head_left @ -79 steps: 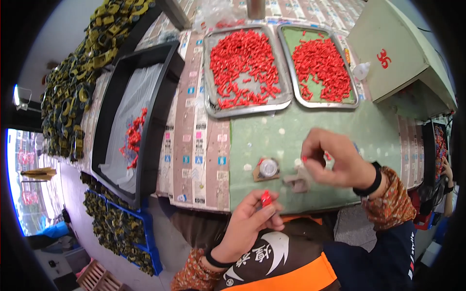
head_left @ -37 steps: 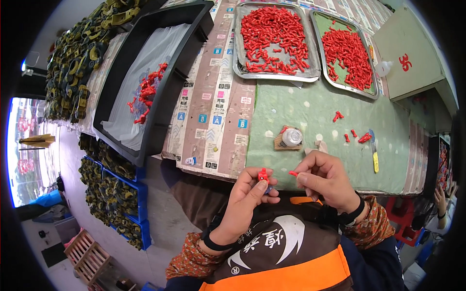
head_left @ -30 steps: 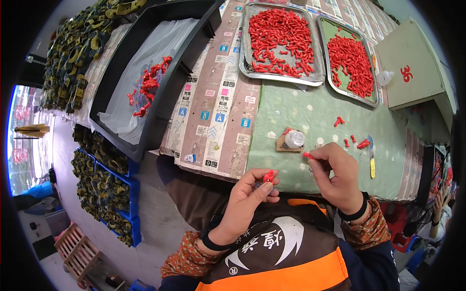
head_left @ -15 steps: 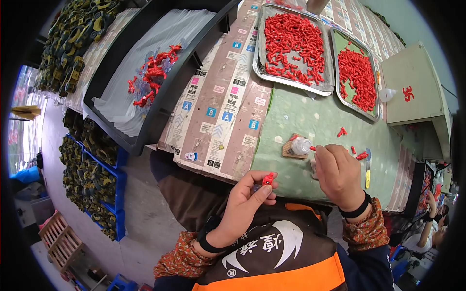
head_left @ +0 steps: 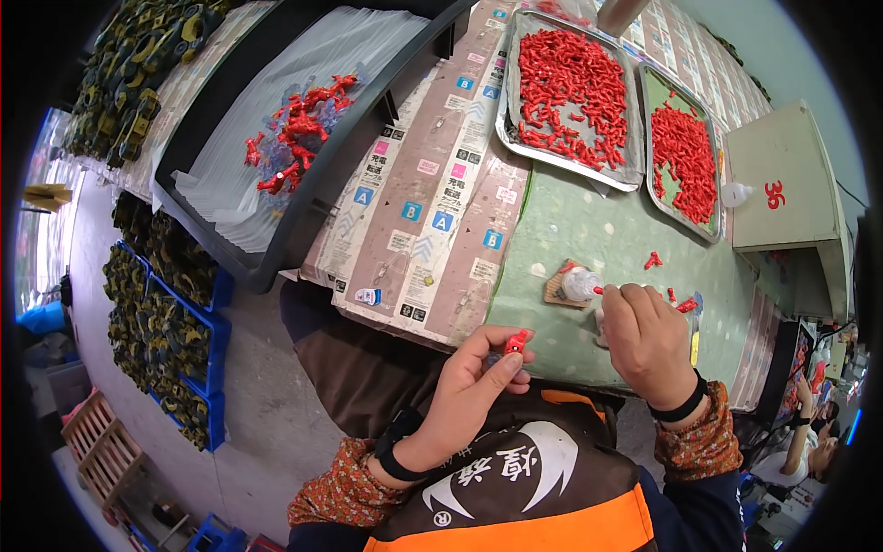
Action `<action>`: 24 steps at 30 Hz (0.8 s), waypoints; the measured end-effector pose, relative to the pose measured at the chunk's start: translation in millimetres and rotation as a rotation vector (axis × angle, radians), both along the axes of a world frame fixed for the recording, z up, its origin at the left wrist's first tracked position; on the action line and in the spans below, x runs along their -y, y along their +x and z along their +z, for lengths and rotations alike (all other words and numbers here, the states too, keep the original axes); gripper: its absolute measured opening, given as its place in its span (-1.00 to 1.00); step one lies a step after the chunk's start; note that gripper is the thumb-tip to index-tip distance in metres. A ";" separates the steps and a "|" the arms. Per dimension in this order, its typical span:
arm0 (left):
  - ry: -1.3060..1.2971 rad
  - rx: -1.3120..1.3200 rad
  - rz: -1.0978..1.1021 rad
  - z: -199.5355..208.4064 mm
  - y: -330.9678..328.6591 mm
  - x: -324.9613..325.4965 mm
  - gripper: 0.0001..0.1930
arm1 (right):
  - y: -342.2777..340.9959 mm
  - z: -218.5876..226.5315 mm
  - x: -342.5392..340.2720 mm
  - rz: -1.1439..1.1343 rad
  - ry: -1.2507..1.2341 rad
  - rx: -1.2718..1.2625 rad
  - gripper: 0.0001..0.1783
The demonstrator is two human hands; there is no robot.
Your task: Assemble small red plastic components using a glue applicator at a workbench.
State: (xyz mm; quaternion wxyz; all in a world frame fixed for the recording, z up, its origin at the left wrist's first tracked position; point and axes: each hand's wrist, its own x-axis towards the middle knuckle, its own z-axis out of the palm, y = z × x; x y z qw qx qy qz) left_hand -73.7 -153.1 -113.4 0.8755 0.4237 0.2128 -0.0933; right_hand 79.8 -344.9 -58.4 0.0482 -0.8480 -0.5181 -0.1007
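Note:
My left hand [head_left: 474, 382] is closed near the table's front edge, with a small red toy figure [head_left: 517, 342] pinched between thumb and fingers. Something clear and bluish shows under the figure, partly hidden by the fingers. My right hand [head_left: 647, 342] pinches a small red part [head_left: 599, 290], its end at the mouth of a small translucent bottle [head_left: 578, 283]. The bottle lies tilted on a brown block [head_left: 555, 285] on the green mat [head_left: 524, 248]. A pale object beneath my right hand is mostly hidden. Beyond that hand lie a few loose red parts [head_left: 653, 260] and a yellow-handled tool [head_left: 694, 348].
Two metal trays [head_left: 567, 167] of red parts stand at the far side. A black bin [head_left: 345, 175] at left holds red figures with clear pieces on white sheeting. A pale cabinet [head_left: 782, 175] stands right. Blue crates [head_left: 217, 368] of dark green-yellow parts sit lower left.
The whole view has shifted slightly, so the table things sit a little farther right. Both hands keep their grips, and the red part stays at the bottle's mouth.

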 end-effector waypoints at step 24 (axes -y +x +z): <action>0.003 0.086 -0.027 5.2 12.2 16.7 -0.74 | -6.4 1.7 18.6 -0.645 0.807 -1.852 -0.87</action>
